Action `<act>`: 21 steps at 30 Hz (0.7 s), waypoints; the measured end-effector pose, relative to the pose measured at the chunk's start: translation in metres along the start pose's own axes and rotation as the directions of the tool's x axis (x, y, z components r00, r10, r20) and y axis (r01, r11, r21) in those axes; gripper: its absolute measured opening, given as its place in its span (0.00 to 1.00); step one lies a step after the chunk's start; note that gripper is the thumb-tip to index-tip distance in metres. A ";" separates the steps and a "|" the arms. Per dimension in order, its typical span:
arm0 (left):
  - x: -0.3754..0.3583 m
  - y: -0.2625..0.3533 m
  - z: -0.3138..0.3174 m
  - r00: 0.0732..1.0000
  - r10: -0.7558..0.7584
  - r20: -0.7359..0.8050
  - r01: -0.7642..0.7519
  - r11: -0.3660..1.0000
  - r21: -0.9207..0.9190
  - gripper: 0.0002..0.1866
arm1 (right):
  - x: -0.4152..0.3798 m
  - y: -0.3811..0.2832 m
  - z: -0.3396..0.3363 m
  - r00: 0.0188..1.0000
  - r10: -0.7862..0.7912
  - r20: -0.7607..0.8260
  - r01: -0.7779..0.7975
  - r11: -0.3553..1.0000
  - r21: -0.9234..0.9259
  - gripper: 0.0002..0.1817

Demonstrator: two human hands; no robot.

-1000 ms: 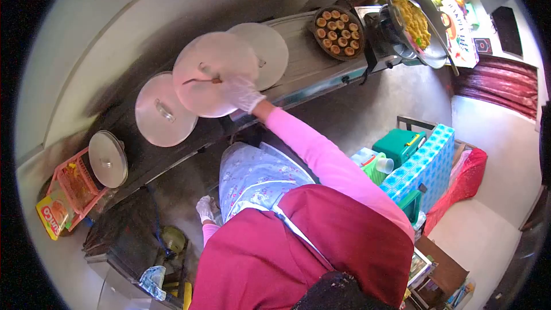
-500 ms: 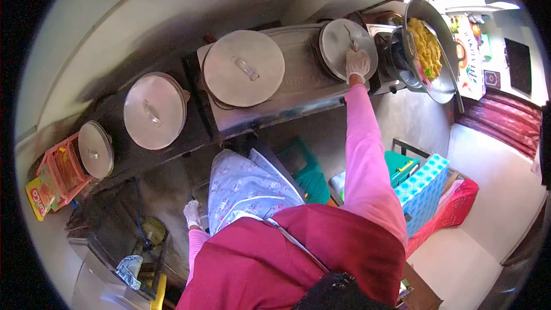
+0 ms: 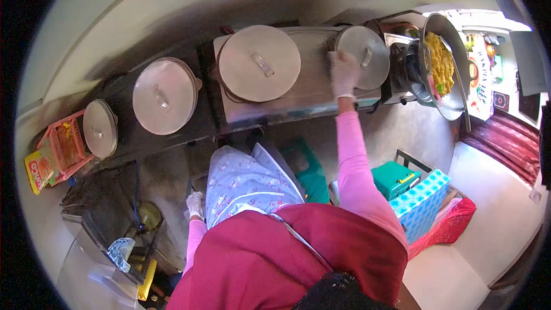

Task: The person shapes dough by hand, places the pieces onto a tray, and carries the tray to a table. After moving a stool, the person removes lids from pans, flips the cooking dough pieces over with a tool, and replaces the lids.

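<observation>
My right hand (image 3: 345, 73), in a clear glove, is over the left edge of a round lidded pot (image 3: 370, 60) on the stove; its fingers are blurred and partly hard to make out. The lid's handle shows uncovered to the right of the hand. Low at the left of the apron (image 3: 247, 181) hangs my left hand (image 3: 196, 203), also gloved, away from the pots, its fingers too small to read. A larger lidded pot (image 3: 259, 63) sits further left on the stove top (image 3: 315, 57).
Two more lidded pots (image 3: 165, 96) (image 3: 100, 129) stand at the left beside a pink basket (image 3: 68, 143). At the right, a wide pan (image 3: 450, 100) holds yellow food and a long utensil. A green case (image 3: 395, 179) and blue patterned box (image 3: 423, 205) are below.
My right hand has let go of the small lid's handle and moved left to the lid's edge. The view has shifted slightly, and my left hand remains low beside the apron.
</observation>
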State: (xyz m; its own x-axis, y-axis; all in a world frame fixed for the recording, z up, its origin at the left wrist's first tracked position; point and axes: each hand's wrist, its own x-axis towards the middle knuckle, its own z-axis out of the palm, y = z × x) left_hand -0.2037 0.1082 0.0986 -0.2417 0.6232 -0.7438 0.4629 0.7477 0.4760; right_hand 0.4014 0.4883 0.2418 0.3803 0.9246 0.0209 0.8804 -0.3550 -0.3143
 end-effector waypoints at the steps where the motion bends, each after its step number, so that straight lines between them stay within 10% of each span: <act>1: 0.003 -0.001 0.000 1.000 0.015 0.002 -0.015 1.000 -0.015 0.03 | -0.011 0.006 0.058 0.971 -0.204 -0.124 0.218 0.969 0.117 0.15; 8: 0.032 0.059 -0.037 0.980 -0.193 0.042 0.194 0.906 -0.375 0.04 | -0.069 -0.133 0.123 0.963 -0.230 0.140 0.207 0.965 0.164 0.17; 11: 0.059 0.012 -0.071 0.982 0.188 -0.034 -0.189 0.982 -0.018 0.05 | -0.064 -0.135 0.082 0.946 -0.220 0.240 0.203 0.975 0.094 0.18; 13: 0.061 -0.005 -0.087 0.991 0.113 -0.064 -0.120 0.985 -0.122 0.07 | -0.060 -0.107 0.064 0.964 -0.194 0.182 0.175 0.978 0.117 0.18; 14: 0.061 -0.013 -0.095 0.994 0.075 -0.079 -0.088 0.981 -0.174 0.08 | -0.053 -0.109 0.040 0.976 0.050 0.210 -0.103 0.962 0.252 0.18; 15: 0.047 0.005 -0.106 0.989 -0.138 -0.055 0.119 0.959 -0.256 0.09 | -0.052 -0.084 0.030 0.993 -0.118 0.010 0.118 0.992 0.035 0.19; 16: 0.037 0.019 -0.112 0.940 -0.341 -0.014 0.318 0.889 -0.330 0.09 | -0.045 -0.074 0.013 0.999 0.011 0.030 -0.011 1.000 -0.007 0.19; 21: 0.030 0.006 -0.125 0.918 -0.397 -0.002 0.392 0.908 -0.148 0.09 | -0.015 0.010 0.035 0.995 -0.035 -0.092 0.014 0.975 -0.222 0.16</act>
State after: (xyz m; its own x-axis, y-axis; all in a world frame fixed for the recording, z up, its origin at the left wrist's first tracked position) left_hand -0.3143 0.1598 0.1379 -0.4074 0.2758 -0.8706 0.1991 0.9572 0.2100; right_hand 0.3944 0.4761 0.2057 0.3736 0.9200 0.1188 0.9265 -0.3638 -0.0959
